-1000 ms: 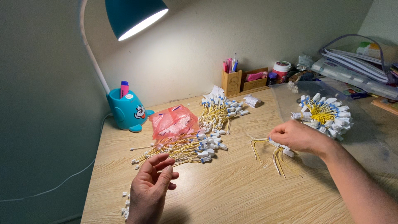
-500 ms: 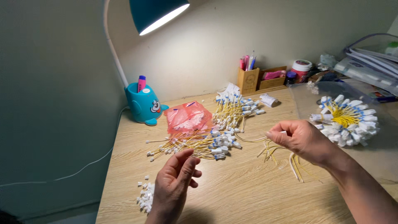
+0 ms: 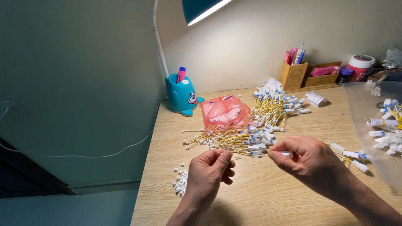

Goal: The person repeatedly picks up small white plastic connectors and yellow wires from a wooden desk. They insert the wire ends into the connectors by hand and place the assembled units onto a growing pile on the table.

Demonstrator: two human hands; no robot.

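Two bare hands work over a pale wooden desk [image 3: 293, 201]. The left hand [image 3: 208, 173] has its fingers curled in, thumb and forefinger pinched on one end of a single thin yellow wire [image 3: 247, 155]. The right hand [image 3: 310, 161] pinches the other end of that wire, at a small white tag, between thumb and forefinger, with its remaining fingers bent under. The wire runs nearly level between the two hands, just above the desk and in front of the nearest heap.

Two loose heaps of yellow wires with white and blue tagged ends lie on the desk: a nearer heap [image 3: 234, 140] fanned out just beyond the hands, and a farther heap [image 3: 274, 104] towards the wall. The strands in each are too many and too tangled to count. One crumpled pink plastic bag [image 3: 224, 111] lies between the two heaps. One small cluster of tiny white pieces [image 3: 180, 181] sits near the desk's left edge, beside the left wrist. A few more tagged wires [image 3: 351, 157] lie just right of the right hand, and a further bundle [image 3: 387, 125] rests on a clear plastic sheet at the right edge.

At the back stand one turquoise whale-shaped lamp base [image 3: 182, 95] holding one pink and blue pen, one wooden pen holder [image 3: 293, 75] with several pens, and one round white-lidded jar [image 3: 361, 67].
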